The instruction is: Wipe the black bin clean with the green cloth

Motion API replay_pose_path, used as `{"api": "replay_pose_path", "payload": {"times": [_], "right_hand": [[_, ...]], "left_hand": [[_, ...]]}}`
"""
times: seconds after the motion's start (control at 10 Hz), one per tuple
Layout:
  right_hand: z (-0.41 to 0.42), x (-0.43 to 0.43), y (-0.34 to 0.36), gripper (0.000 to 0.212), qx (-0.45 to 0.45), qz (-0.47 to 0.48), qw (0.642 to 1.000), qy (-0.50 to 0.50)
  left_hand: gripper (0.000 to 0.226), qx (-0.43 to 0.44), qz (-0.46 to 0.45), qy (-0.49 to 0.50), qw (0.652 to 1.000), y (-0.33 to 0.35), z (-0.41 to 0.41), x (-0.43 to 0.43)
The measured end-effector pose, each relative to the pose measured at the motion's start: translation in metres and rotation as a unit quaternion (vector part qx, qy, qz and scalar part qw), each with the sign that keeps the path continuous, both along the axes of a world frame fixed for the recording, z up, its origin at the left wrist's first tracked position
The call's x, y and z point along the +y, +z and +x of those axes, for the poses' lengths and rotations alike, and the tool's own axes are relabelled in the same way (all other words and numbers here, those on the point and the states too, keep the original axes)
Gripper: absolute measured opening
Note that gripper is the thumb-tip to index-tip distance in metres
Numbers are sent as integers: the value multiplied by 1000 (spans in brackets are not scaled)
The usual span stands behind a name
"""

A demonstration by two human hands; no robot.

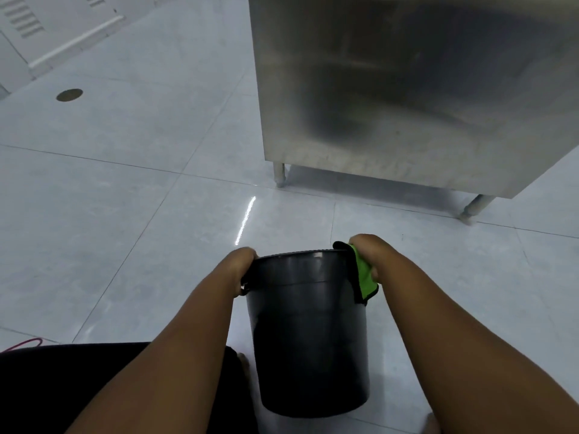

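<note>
**Two-handed grip observed**

The round black plastic bin (310, 333) was held over the pale tiled floor (125, 198). Its rim was gripped by the left hand (242, 267); the black-edged green cloth (365, 277) was clutched against it by the right hand (368, 255).

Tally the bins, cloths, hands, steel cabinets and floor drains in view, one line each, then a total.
bin: 1
cloth: 1
hands: 2 (left hand gripping the bin's rim, right hand holding the cloth)
steel cabinet: 1
floor drain: 1
Total: 6
</note>
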State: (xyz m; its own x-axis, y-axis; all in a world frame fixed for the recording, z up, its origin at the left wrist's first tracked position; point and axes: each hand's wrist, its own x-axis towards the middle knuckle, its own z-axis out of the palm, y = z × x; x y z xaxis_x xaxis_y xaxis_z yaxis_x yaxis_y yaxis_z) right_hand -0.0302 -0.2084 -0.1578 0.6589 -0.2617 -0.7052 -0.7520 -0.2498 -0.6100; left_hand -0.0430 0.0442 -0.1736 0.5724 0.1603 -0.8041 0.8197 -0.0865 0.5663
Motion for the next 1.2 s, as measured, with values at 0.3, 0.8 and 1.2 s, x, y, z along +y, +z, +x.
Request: {"api": "replay_pose_path", "payload": {"times": [0.3, 0.8, 1.2], "right_hand": [[-57, -75, 19, 62, -171, -57, 979, -94], [-142, -97, -16, 55, -246, -207, 947, 2], [-121, -123, -11, 60, -268, -297, 915, -38]], "left_hand": [[57, -261, 63, -130, 954, 31, -2, -66], [69, -331, 173, -205, 905, -7, -69, -104], [76, -347, 256, -171, 886, 1, -59, -95]]}}
